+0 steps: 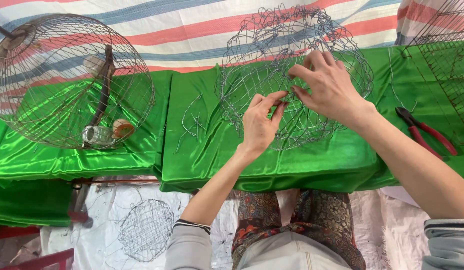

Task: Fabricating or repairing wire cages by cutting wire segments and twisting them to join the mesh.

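At frame centre, the left hand (259, 122) and right hand (328, 87) pinch together on adjacent strands of the wire mesh dome (292, 75), left grip lower-left of right.

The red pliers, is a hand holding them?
No, the red pliers lie alone on the green cloth, while both hands work the wire basket.

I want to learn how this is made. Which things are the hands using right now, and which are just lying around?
In use:
- left hand and right hand, fingers pinching the wire
- round silver wire mesh basket

Lying about:
- red-handled pliers
- loose cut wire bits
- rusty domed wire cage
- flat wire mesh disc on the floor
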